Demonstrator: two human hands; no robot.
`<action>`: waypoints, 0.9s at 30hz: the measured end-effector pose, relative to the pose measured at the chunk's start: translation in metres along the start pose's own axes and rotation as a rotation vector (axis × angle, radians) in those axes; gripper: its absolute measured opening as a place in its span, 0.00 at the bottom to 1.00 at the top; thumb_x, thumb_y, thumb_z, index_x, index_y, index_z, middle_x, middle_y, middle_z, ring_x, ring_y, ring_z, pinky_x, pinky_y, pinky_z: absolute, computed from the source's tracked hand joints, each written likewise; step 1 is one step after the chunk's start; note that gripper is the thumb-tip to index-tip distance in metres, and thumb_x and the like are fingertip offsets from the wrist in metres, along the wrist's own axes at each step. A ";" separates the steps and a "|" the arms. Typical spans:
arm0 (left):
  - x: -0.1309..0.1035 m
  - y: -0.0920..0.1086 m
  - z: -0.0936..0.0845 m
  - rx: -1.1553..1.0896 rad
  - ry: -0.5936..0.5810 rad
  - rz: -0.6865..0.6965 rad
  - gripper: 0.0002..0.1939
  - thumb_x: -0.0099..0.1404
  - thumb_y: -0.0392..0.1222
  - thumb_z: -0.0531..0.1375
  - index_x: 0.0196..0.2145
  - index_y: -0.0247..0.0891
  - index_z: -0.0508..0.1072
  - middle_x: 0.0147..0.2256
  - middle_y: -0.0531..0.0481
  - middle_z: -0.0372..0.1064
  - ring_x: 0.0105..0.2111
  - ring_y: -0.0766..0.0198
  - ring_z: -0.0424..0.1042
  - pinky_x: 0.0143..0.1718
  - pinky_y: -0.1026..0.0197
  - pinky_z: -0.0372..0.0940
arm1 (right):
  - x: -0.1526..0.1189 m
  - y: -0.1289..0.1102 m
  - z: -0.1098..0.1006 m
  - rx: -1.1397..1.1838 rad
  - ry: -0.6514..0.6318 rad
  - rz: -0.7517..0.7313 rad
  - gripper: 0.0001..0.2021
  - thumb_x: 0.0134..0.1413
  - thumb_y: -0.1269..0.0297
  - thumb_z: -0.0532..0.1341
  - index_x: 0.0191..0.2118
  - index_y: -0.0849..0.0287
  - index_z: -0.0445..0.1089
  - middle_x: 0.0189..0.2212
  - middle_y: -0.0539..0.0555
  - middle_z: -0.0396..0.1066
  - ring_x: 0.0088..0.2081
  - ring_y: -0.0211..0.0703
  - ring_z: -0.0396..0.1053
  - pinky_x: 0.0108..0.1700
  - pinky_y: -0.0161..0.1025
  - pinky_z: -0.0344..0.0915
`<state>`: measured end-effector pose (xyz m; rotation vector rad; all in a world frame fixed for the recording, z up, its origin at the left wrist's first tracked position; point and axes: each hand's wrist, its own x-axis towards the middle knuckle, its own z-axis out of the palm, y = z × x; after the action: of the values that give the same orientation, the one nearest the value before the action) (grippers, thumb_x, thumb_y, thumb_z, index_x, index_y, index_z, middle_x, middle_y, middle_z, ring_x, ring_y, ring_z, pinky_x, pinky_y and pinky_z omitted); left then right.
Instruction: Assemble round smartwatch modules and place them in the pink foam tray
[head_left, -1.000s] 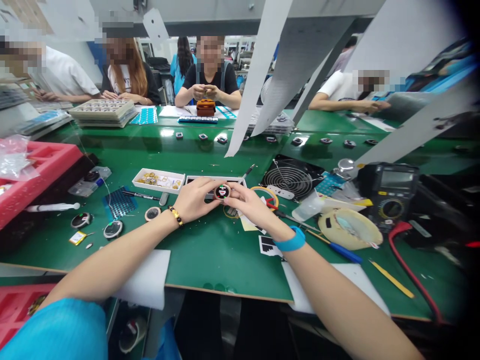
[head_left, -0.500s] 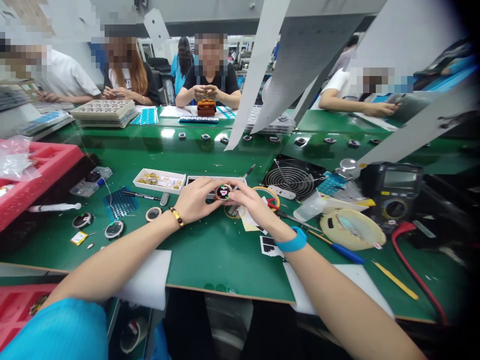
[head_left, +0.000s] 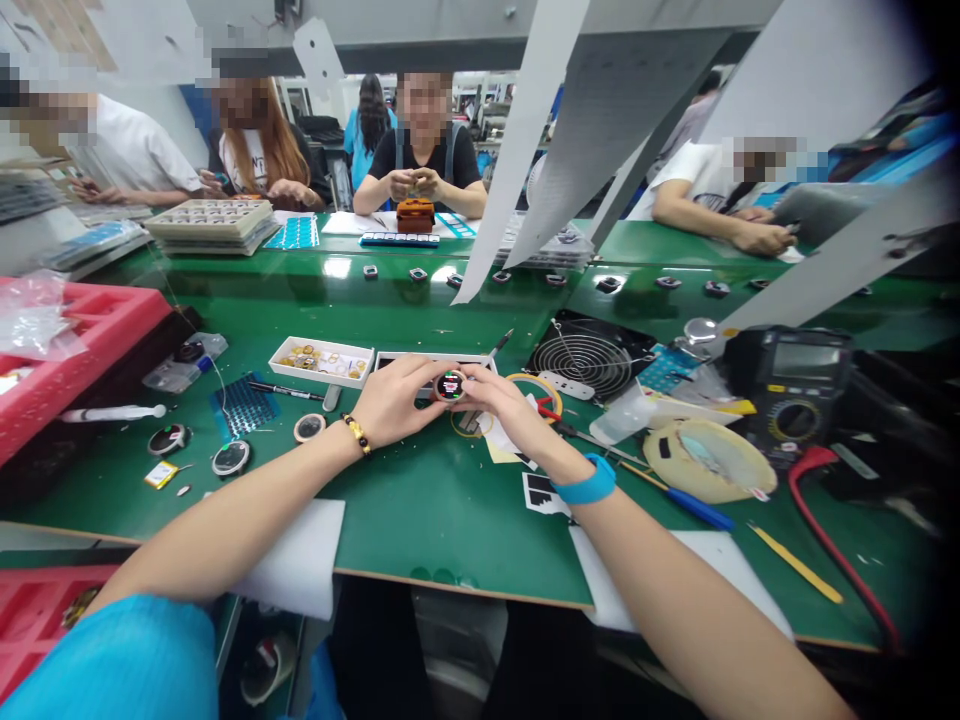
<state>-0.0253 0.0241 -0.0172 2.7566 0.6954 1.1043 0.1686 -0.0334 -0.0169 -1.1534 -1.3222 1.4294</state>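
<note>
A small round watch [head_left: 450,386] with a lit dark screen is held between both hands above the middle of the green table. My left hand [head_left: 396,402] grips its left side with thumb and fingers, a beaded bracelet on the wrist. On its right side, my right hand [head_left: 497,398] closes thumb and fingers round the edge; a blue band circles that wrist. Behind the hands sits a white tray [head_left: 480,358], partly covered by them. Left of it is another white tray [head_left: 358,379] with small yellow parts. Two round watch parts [head_left: 230,458] [head_left: 309,428] lie left of my forearm.
A red tray [head_left: 112,310] stands at the left. On the right are a fan [head_left: 589,360], tape roll [head_left: 551,392], blue-handled screwdriver [head_left: 697,508], yellow tweezers [head_left: 799,565] and multimeter [head_left: 802,385]. Small watch pieces line the green strip [head_left: 390,300] ahead; several people sit beyond.
Both hands keep hold of the watch, with its lit screen pattern slightly different. The view has shifted slightly. Across the table, the long-haired person's hands have moved apart, and the right-hand person's hands have shifted.
</note>
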 end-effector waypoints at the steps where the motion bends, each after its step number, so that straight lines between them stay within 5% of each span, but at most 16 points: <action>1: 0.000 0.000 0.000 -0.001 -0.001 -0.002 0.19 0.67 0.43 0.62 0.55 0.40 0.71 0.47 0.46 0.74 0.46 0.58 0.73 0.49 0.56 0.69 | 0.000 0.000 0.000 0.000 0.000 -0.001 0.28 0.58 0.48 0.56 0.58 0.62 0.63 0.58 0.56 0.62 0.51 0.31 0.68 0.55 0.30 0.72; 27: -0.001 -0.002 0.001 -0.004 -0.005 -0.009 0.19 0.67 0.44 0.62 0.55 0.40 0.71 0.46 0.45 0.74 0.46 0.59 0.73 0.49 0.55 0.69 | -0.001 0.000 0.001 -0.093 -0.002 -0.035 0.31 0.54 0.55 0.59 0.62 0.61 0.59 0.53 0.55 0.66 0.46 0.28 0.69 0.52 0.27 0.70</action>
<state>-0.0256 0.0259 -0.0190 2.7492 0.7036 1.0954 0.1674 -0.0349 -0.0172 -1.1834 -1.4158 1.3564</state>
